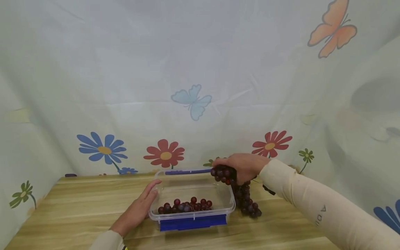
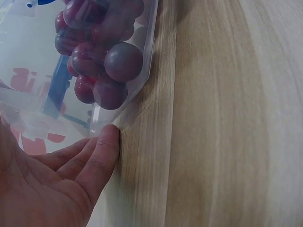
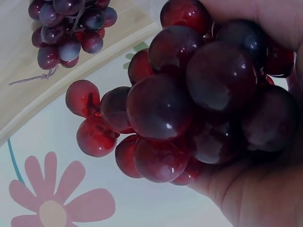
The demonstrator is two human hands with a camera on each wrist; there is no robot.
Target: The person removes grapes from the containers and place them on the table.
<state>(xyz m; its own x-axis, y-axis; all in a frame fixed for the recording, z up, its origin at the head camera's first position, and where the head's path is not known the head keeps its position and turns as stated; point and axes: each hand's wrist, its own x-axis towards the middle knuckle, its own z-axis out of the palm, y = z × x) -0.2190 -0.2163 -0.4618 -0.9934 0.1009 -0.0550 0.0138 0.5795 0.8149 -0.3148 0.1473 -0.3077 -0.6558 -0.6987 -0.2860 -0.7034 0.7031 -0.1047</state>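
A clear plastic container (image 1: 193, 184) with blue side clips stands on the table. Inside it, along the near side, lies a bunch of dark red grapes (image 1: 184, 206). My left hand (image 1: 139, 210) rests against the container's left side, its fingers extended; in the left wrist view the fingertips (image 2: 110, 135) touch the wall near the bottom corner. Above the container's right rim, my right hand (image 1: 243, 166) grips a second bunch of grapes (image 3: 161, 106), the fingers curled round it. Another bunch of grapes (image 1: 248, 203) lies on the table just right of the container.
The wood-grain table (image 1: 84, 205) reaches back to a pale cloth backdrop (image 1: 131, 69) printed with flowers and butterflies. A small dark object (image 1: 268, 189) shows beneath the right wrist. At the table's far left corner is a dark purple shape (image 1: 70, 175).
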